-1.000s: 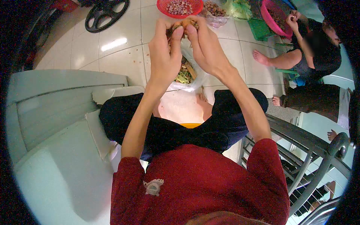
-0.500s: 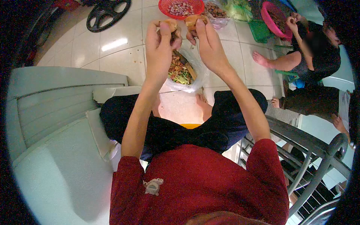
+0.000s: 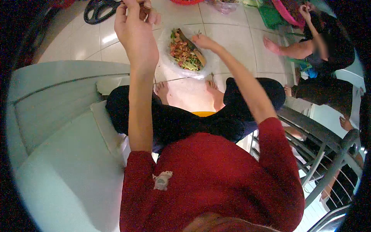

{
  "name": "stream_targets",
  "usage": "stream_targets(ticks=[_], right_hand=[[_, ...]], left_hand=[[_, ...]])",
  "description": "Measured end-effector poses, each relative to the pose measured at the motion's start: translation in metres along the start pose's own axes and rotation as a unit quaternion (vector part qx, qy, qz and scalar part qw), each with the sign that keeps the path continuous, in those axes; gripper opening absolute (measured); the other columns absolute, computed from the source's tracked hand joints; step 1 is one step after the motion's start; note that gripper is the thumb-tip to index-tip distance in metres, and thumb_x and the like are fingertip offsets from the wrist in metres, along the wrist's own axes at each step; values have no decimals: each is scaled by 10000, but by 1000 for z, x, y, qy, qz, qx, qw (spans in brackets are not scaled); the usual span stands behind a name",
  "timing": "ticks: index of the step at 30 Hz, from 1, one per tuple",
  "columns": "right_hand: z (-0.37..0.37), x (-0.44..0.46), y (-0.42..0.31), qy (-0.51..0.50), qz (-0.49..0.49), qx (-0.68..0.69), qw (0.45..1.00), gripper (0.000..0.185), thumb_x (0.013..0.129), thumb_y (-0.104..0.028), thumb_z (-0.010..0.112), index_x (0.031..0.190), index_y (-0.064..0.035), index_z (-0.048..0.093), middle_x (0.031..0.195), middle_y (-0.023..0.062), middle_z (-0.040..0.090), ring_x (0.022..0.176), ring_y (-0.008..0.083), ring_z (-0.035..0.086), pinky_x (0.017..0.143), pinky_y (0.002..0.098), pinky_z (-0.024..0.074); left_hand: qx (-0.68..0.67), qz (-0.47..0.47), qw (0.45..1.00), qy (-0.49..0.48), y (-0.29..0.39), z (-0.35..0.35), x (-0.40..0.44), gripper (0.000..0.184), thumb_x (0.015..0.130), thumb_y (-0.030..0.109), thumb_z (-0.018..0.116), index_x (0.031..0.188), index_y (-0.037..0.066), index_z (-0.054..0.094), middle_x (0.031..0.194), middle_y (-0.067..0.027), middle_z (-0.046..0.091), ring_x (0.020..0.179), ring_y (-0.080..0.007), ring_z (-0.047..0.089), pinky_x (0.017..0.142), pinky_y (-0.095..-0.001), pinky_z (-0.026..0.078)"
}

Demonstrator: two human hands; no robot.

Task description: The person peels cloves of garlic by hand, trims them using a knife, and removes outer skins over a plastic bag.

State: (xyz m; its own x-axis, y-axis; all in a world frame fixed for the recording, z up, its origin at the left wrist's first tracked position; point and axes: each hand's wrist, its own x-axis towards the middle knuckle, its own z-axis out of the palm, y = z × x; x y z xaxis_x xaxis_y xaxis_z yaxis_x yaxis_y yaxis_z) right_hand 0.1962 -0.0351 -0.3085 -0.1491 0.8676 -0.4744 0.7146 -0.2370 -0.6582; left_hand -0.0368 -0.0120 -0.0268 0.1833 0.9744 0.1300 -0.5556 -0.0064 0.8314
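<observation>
My left hand (image 3: 135, 21) is raised at the top edge of the view, its fingers curled around something brownish that is mostly hidden. Beside the plastic bag, my right hand (image 3: 204, 41) has its fingers drawn together; small greenish bits show at the fingertips, too small to name. The clear plastic bag (image 3: 166, 63) lies open on the floor in front of my feet. Inside it is a mix of chopped greens and reddish-brown bits (image 3: 181, 50). A long dark tool with a lighter wooden handle (image 3: 200, 59) rests on this mix.
A red basket (image 3: 187, 1) and another plastic bag (image 3: 223, 7) stand at the top edge. On the right, a person (image 3: 324, 42) sits by a pink basin (image 3: 284, 13) and a green basket (image 3: 269, 17). A black wheel-shaped object (image 3: 98, 11) lies at the upper left; a metal rack (image 3: 309, 131) stands right.
My hands have moved apart from holding light-brown pieces. The left went up and left; the right came down beside the bag, with no light-brown piece visible in it.
</observation>
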Motion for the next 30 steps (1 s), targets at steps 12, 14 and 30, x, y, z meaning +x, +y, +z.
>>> stream_targets(ticks=[12, 14, 30], right_hand=[[160, -34, 99, 300, 138, 89, 940, 431, 942, -352, 525, 1159, 3, 641, 1064, 268, 674, 924, 423, 668, 810, 483, 521], [180, -22, 138, 291, 194, 46, 936, 377, 904, -270, 560, 1167, -12, 642, 1073, 265, 661, 979, 454, 626, 868, 520, 495], [188, 40, 140, 208, 280, -129, 928, 607, 778, -403, 738, 1200, 4, 581, 1226, 221, 582, 1130, 391, 587, 912, 495, 505]], left_hand=[[-21, -58, 998, 25, -25, 0, 9, 189, 1053, 254, 494, 1053, 81, 571, 899, 7, 519, 699, -91, 420, 681, -258, 372], [-39, -73, 996, 13, -29, 0, 9, 173, 1047, 233, 494, 1038, 82, 577, 888, 7, 524, 693, -89, 423, 689, -256, 377], [-185, -146, 970, -61, -41, -46, 11, 274, 1003, 229, 442, 1194, 55, 533, 1026, -31, 634, 838, -172, 528, 800, -338, 432]])
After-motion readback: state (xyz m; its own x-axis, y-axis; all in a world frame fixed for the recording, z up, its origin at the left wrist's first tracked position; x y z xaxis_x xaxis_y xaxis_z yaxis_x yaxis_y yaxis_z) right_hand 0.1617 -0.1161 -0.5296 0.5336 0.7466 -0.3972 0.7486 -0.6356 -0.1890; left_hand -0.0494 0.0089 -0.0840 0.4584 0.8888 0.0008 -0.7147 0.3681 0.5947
